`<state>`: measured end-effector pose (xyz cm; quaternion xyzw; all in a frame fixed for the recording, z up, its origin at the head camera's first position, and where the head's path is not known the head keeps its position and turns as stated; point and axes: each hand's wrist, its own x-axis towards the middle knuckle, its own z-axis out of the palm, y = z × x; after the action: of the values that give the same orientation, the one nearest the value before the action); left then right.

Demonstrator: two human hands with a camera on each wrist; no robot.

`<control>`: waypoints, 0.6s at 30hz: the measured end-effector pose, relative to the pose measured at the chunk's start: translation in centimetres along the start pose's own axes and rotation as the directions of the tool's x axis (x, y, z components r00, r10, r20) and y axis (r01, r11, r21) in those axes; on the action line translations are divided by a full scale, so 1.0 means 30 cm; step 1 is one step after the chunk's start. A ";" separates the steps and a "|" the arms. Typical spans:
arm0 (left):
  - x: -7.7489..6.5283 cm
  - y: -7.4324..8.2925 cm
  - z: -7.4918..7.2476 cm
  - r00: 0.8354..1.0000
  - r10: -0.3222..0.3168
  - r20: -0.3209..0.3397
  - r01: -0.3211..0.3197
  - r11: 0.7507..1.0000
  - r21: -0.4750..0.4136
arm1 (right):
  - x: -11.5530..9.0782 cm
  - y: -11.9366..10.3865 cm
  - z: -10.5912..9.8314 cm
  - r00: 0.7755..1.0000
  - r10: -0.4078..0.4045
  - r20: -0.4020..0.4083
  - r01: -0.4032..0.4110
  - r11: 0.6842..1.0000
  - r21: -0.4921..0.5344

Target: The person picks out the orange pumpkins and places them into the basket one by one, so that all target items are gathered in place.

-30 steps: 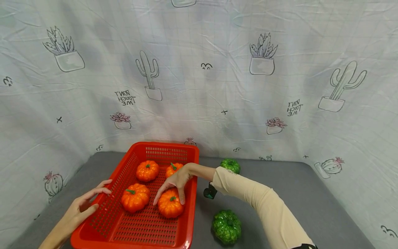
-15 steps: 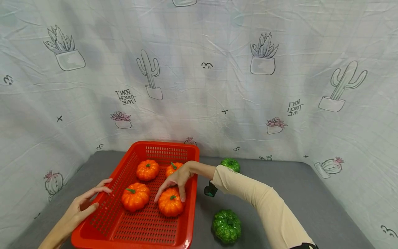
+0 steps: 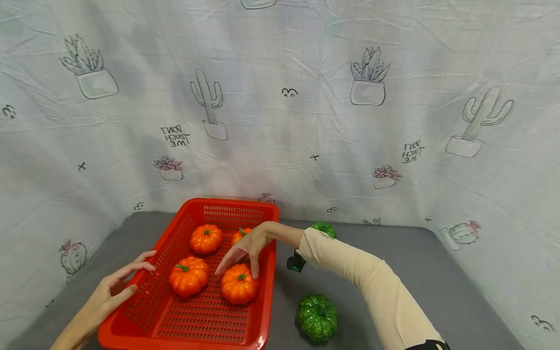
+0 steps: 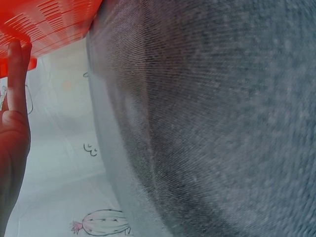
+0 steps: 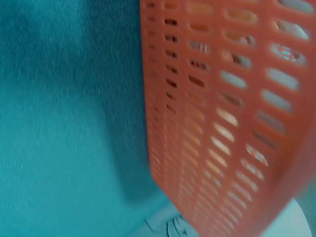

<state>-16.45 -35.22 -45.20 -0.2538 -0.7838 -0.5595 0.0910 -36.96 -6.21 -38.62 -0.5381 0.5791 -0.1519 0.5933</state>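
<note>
A red plastic basket [image 3: 203, 335] with slotted walls holds several orange pumpkins. My right hand [image 3: 245, 248] arches over the front right pumpkin [image 3: 239, 288], thumb and fingers spread on either side of its top. The thumb tip overlaps the pumpkin's upper edge; whether it touches is unclear. Another pumpkin [image 3: 239, 235] is partly hidden behind this hand. Two more, a front left pumpkin [image 3: 189, 277] and a back left pumpkin [image 3: 206, 239], sit alongside. My left hand [image 3: 111, 291] rests on the basket's left rim with extended fingers. The right wrist view shows only the basket's outer wall [image 5: 197, 118].
Right of the basket, a green pumpkin [image 3: 317, 318] sits on the grey tabletop [image 3: 420, 272]. A second green pumpkin [image 3: 324, 229] stands farther back, partly behind the sleeve [image 3: 363, 277]. A white curtain [image 3: 262, 121] printed with cactuses hangs around the table.
My right hand has risen slightly from the front right pumpkin, its fingertips now higher along it. That pumpkin stays in place in the basket. My left hand keeps its place on the rim.
</note>
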 end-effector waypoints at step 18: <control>0.067 0.049 -0.131 0.999 -0.012 -0.036 0.033 0.770 0.637 | -0.369 -0.113 0.027 0.896 -0.102 -0.433 0.094 0.995 -0.040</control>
<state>-17.98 -37.91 -41.72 -0.1901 -0.9286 -0.2654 0.1766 -37.90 1.79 -30.27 -0.5244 0.6702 -0.2923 0.4363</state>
